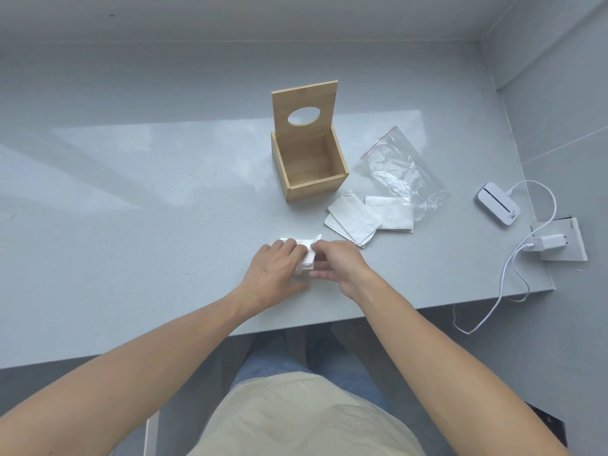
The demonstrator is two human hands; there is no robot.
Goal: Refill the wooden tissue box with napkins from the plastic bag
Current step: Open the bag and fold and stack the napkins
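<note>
A person is standing at a grey table (131, 225) and working with both hands near its front edge. The left hand (274, 274) is lying flat on a small white napkin (304, 255), pressing it down with spread fingers. The right hand (335, 261) is pinching the napkin's right edge between thumb and fingers. The wooden tissue box (309, 166) is sitting farther back, open, with its lid (304, 110) standing straight up behind it; the lid is showing an oval hole. No napkin is showing inside the box. Just to the right of the box, a clear plastic bag (399, 169) is lying flat and crumpled. A few more folded napkins (365, 217) are resting between the bag and the hands, overlapping each other. Far to the right, a small white device (498, 204) and a white charger (547, 243) are lying with a cable (506, 274) hanging over the table's edge.
</note>
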